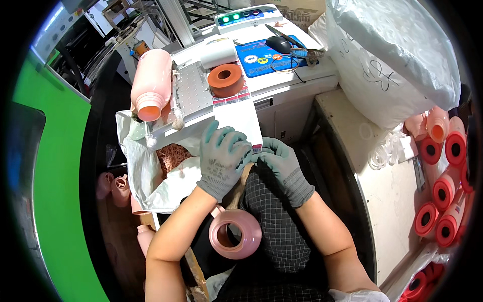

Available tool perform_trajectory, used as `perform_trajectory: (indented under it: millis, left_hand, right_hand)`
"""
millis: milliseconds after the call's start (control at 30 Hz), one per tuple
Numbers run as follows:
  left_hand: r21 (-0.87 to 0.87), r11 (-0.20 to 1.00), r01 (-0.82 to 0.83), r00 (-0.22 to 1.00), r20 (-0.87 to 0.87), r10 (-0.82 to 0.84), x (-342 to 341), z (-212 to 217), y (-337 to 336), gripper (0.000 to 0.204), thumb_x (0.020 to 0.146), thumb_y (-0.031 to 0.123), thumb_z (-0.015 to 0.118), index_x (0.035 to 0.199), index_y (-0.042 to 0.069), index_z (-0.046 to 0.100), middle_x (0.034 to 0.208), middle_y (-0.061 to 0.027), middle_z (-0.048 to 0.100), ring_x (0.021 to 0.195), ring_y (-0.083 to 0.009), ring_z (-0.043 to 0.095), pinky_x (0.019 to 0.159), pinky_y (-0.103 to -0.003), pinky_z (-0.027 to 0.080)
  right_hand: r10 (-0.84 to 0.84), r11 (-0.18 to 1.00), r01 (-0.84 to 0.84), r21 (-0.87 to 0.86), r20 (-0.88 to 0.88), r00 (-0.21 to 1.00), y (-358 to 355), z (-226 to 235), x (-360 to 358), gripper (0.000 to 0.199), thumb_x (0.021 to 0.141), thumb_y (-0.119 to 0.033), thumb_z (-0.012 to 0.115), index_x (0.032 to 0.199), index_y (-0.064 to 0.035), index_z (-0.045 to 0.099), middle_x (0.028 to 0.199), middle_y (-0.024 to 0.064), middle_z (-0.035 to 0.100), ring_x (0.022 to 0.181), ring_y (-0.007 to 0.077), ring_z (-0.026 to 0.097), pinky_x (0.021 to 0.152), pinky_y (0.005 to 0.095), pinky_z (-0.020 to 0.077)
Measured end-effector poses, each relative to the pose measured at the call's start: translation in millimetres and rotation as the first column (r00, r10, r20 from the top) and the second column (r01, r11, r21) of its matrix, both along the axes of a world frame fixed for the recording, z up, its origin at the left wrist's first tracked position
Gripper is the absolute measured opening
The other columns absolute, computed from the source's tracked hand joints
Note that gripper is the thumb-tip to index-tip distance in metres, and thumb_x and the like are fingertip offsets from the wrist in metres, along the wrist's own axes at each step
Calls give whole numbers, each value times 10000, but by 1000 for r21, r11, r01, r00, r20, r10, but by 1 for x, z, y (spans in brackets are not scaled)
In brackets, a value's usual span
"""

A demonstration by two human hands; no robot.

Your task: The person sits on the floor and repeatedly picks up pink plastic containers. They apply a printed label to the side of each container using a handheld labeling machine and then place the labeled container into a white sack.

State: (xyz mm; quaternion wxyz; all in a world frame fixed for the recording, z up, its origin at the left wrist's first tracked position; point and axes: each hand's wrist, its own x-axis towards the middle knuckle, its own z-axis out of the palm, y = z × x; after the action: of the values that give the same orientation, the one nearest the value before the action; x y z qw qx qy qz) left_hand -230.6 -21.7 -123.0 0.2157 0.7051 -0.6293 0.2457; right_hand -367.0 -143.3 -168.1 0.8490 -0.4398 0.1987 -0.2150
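Both my hands wear grey knitted gloves and meet at the lower end of a white label strip (240, 121) that hangs over the front edge of a worktable. My left hand (221, 158) is closed, its fingertips pinching at the strip's end. From the other side, my right hand (283, 165) pinches the same end, beside a small red-and-white label (256, 148). An orange tape-like roll (225, 80) rests on the strip higher up. Below my hands, a pink bottle (246, 226) with a loop handle sits in my lap, its round opening facing up.
A larger pink bottle (152, 83) lies on a perforated metal plate (193, 93), left of a white roll (218, 53). Behind are a blue mat (256, 63) and a control panel (246, 17). At right stand a big white bag (387, 65) and several pink bottles (444, 191).
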Motion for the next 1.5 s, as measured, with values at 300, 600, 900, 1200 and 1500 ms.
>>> perform_trajectory:
  millis: [300,600,900,1200,1500]
  left_hand:
    - [58,998,21,998,-66,-17,-5,12,-3,198,762,249,818,905,159,714,1069,-23,656,1118,-274,597,1146,-553,384]
    - [-114,769,-629,207,-978,24,-60,-54,142,39,923,5,725,946,0,694,854,-15,645,796,-109,591,716,-272,481]
    - [-357,913,196,104,-919,-381,-186,-5,129,127,888,143,775,964,54,728,987,-120,752,927,-308,730,826,-383,588]
    - [-2,795,-607,-395,-867,-304,-157,-6,207,62,905,14,751,961,18,725,798,-26,708,690,-80,628,629,-240,503]
    - [54,844,-533,-353,-921,-164,-154,-16,225,130,892,121,793,941,30,716,760,27,624,691,-66,572,617,-244,468]
  right_hand:
    - [-29,978,31,-204,14,999,2,-3,-5,482,901,29,636,1372,78,547,1178,116,695,984,98,657,814,232,533]
    - [162,985,-148,92,-164,973,32,9,-130,472,1060,-207,593,1449,32,474,1122,161,719,727,139,659,636,271,546]
    - [476,645,-117,755,-277,835,95,27,-235,611,1103,-295,526,1602,-27,297,1429,194,584,1129,299,714,862,405,656]
    - [141,981,-175,-82,-318,938,141,3,-239,951,826,-62,832,1609,56,307,1498,186,554,1327,238,583,1103,382,503]
    - [188,946,-250,-208,-277,942,152,-5,-239,990,828,-124,861,1606,84,284,1566,196,486,1378,256,542,1138,395,466]
